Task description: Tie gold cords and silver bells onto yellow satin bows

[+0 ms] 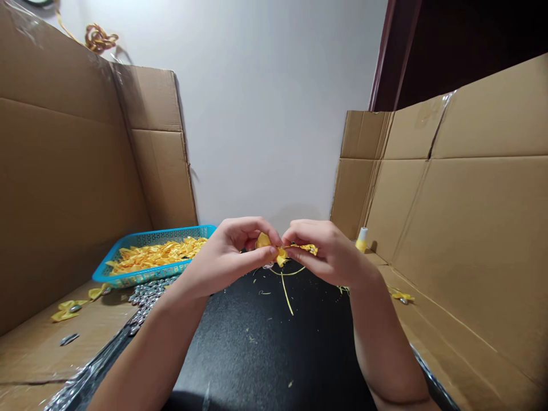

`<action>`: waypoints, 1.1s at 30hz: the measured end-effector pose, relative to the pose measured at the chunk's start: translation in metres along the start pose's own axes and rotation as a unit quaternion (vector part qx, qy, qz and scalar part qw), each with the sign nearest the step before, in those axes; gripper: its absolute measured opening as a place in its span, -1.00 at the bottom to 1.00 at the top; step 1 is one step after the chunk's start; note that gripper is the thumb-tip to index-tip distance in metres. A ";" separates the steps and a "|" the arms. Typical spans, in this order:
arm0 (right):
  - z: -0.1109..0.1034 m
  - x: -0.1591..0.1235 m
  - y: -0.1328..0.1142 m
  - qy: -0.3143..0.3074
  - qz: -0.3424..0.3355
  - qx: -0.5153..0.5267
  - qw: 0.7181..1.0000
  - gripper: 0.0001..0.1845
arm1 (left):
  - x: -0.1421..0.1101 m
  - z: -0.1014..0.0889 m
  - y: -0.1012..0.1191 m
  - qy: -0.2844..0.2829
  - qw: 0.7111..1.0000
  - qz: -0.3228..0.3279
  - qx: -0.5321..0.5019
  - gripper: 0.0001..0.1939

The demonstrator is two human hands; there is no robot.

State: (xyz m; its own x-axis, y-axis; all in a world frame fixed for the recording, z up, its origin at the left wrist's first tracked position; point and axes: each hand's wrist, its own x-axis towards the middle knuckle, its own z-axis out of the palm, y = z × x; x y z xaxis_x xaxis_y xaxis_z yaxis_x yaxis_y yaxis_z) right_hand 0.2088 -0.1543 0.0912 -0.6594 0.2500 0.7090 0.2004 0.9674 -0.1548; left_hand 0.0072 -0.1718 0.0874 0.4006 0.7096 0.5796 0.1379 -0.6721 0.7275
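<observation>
My left hand [234, 249] and my right hand [327, 251] meet over the far part of the black table top. Between the thumb and fingers of my left hand is a yellow ribbon bow [281, 258], partly covered by the fingertips. The right hand pinches a thin, shiny gold-yellow strip [309, 249] that runs toward the bow. Exactly how the two join is hidden by my fingers. Below them, a narrow pale yellow strand [286, 295] shows against the black surface.
On the left, a blue plastic basket [128, 279] holds many yellow ribbon pieces [158, 255]. Beside it lie several silvery oval pieces [148, 297]. A yellow bow [68, 310] rests on cardboard. A white-capped yellow bottle [362, 241] stands at right. Cardboard walls [466, 217] flank both sides.
</observation>
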 end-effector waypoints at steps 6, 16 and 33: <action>0.000 0.000 0.000 -0.013 0.013 0.024 1.000 -0.89 | 0.002 0.000 0.000 -0.008 1.000 0.005 -0.027 -0.91; -0.001 0.001 -0.001 -0.020 0.022 0.039 0.999 -0.90 | 0.001 -0.003 0.001 -0.001 1.000 -0.001 -0.009 -0.88; 0.003 0.003 0.008 -0.049 0.021 0.098 0.994 -0.92 | 0.001 -0.006 -0.003 0.013 0.973 0.153 0.172 -0.92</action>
State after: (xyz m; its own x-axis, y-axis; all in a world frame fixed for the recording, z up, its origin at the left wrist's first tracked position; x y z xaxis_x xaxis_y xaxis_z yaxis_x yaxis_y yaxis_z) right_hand 0.2065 -0.1453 0.0896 -0.7230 0.2834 0.6300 0.0908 0.9430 -0.3201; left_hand 0.0015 -0.1673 0.0879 0.4479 0.4664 0.7628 0.3120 -0.8810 0.3555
